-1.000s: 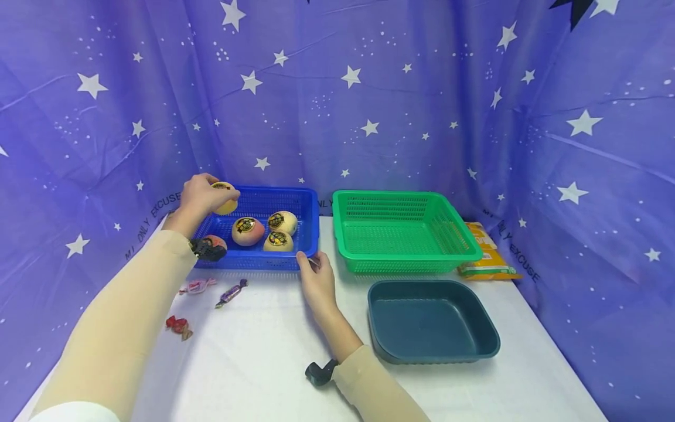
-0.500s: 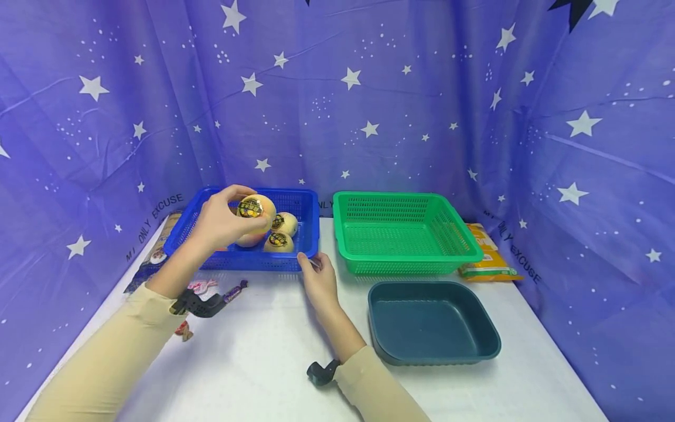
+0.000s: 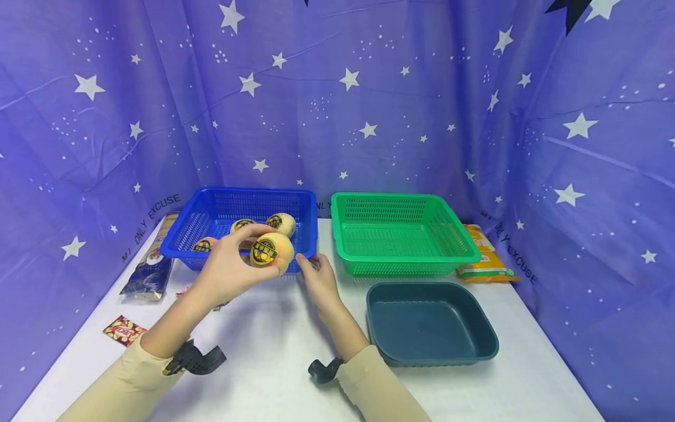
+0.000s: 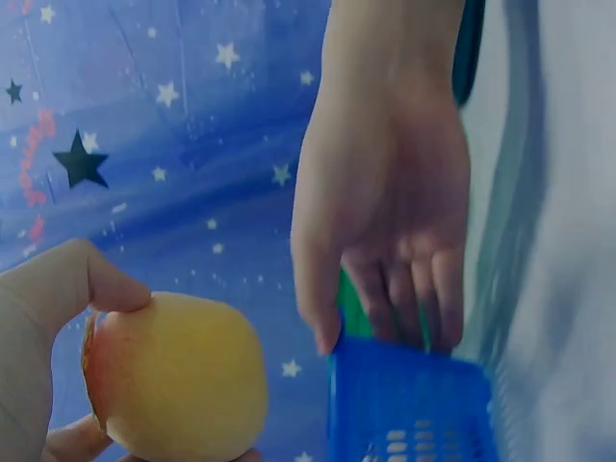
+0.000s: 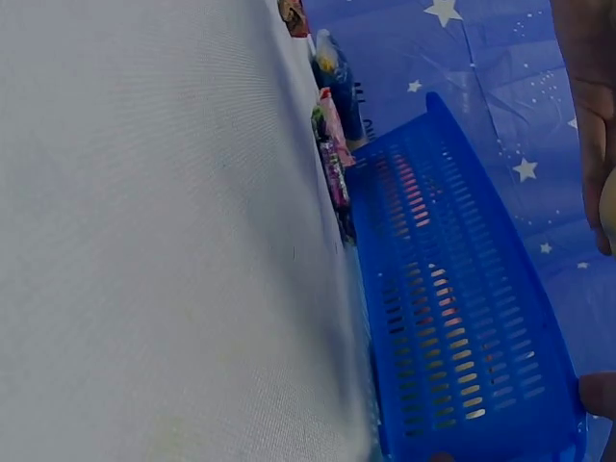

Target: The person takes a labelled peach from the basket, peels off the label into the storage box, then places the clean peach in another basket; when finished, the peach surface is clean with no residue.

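Head-camera view: a person's left hand point(image 3: 228, 271) is gripping a round yellow-and-pink peach with a dark round sticker point(image 3: 271, 252), fingers and thumb curled round it, holding it in the air just in front of the near wall of the blue slotted plastic basket point(image 3: 211, 206). The fruit is looking nearly spherical, so no long axis is showing; its skin is going pale yellow with a pink blush at the right edge, and its black-and-gold sticker is facing the camera. The left-wrist view is showing the same peach point(image 4: 178, 377) smooth and yellow, reddish along the left edge, pinched between thumb and fingertips. The right hand point(image 3: 318, 280) is resting at the near right corner of the blue basket, its curled fingers hooking over the rim, as the left-wrist view point(image 4: 385, 202) is confirming. Three more stickered peaches point(image 3: 282, 223) are lying inside the blue basket. Right of it a green slotted plastic basket point(image 3: 406, 205) is standing, and in front of that a dark teal plastic tray point(image 3: 487, 340) on the white table point(image 3: 263, 363).
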Demonstrator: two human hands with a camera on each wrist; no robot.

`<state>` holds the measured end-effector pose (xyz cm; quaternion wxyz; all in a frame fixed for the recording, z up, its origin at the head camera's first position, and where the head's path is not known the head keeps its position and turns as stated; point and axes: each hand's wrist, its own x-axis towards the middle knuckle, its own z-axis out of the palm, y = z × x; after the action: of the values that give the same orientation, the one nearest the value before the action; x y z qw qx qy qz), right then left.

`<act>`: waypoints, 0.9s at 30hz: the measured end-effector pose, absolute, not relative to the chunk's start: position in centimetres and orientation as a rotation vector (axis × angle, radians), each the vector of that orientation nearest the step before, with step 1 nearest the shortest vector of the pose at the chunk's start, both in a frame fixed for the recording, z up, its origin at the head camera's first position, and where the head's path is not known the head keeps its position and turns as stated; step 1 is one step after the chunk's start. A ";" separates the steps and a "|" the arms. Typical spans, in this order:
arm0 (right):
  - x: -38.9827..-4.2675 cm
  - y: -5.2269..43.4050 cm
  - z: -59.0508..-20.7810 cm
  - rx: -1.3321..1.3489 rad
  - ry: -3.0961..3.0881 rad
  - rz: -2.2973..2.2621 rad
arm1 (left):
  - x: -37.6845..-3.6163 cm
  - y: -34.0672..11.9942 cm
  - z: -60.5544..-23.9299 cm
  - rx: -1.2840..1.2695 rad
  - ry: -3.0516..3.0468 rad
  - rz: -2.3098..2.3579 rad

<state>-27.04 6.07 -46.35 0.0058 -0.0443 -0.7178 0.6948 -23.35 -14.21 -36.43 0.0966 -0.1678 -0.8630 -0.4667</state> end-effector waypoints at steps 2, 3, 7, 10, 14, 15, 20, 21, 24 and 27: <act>-27.0 6.1 -46.4 -0.138 -2.247 2.175 | -22.6 -13.9 -37.1 -0.529 -2.560 -1.385; -27.1 6.1 -46.4 -0.140 -2.242 2.179 | -22.2 -13.7 -37.5 -0.541 -2.564 -1.399; -26.9 6.1 -46.3 -0.131 -2.242 2.169 | -21.3 -13.0 -39.2 -0.579 -2.573 -1.434; -26.9 6.1 -46.2 -0.127 -2.251 2.157 | -21.0 -12.6 -40.7 -0.637 -2.591 -1.465; -27.0 6.2 -46.2 -0.131 -2.271 2.139 | -20.6 -12.2 -42.5 -0.720 -2.654 -1.449; -27.0 6.2 -46.2 -0.131 -2.274 2.136 | -20.6 -12.2 -43.0 -0.744 -2.668 -1.438; -27.0 6.2 -46.2 -0.126 -2.275 2.151 | -20.4 -12.1 -44.9 -0.855 -2.680 -1.398; -27.1 6.2 -46.2 -0.122 -2.270 2.157 | -20.4 -12.0 -45.2 -0.878 -2.677 -1.401; -27.1 6.2 -46.2 -0.122 -2.256 2.168 | -20.4 -11.8 -46.1 -0.915 -2.687 -1.409; -27.1 6.1 -46.2 -0.127 -2.249 2.175 | -20.3 -11.7 -46.8 -0.910 -2.716 -1.434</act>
<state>-27.07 6.11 -46.20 0.0052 -0.0404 -0.7184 0.6944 -20.28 -11.65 -46.81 -0.0311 -0.2839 -0.8475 -0.4475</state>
